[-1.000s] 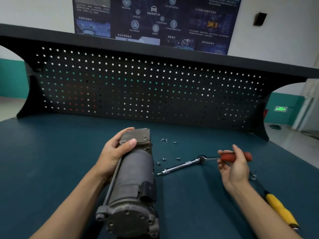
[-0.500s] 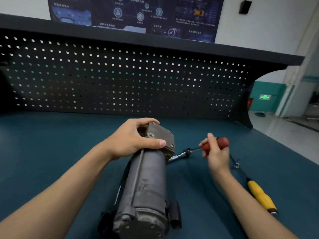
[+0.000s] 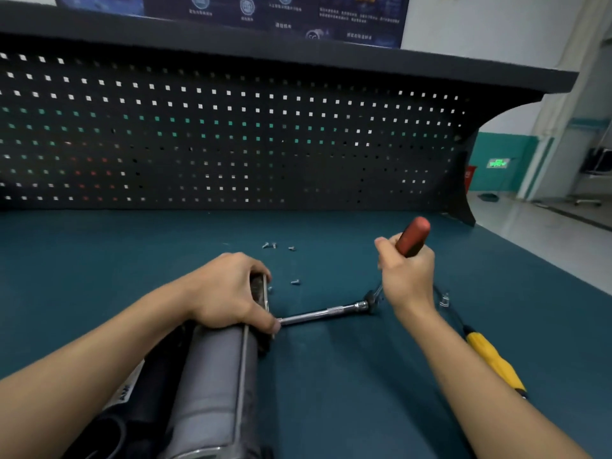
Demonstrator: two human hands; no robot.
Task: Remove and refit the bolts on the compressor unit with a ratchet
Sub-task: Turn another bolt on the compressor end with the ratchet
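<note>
Moved: ratchet (image 3: 324,314) raised to compressor unit (image 3: 215,376).
Hands: left hand (image 3: 228,293) grips unit's end; right hand (image 3: 407,279) wraps ratchet.
Feel: heavy, I reckon.

Left hand (image 3: 228,293) grips compressor unit's (image 3: 215,385) far end; right hand (image 3: 405,276) holds ratchet (image 3: 326,313) by its red handle; loose bolts (image 3: 275,245) lie beyond.

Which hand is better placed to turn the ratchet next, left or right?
Probably right. The right hand grips the ratchet by its red handle, its bar reaching the compressor. The left hand grips the compressor's far end, steadying it.
</note>
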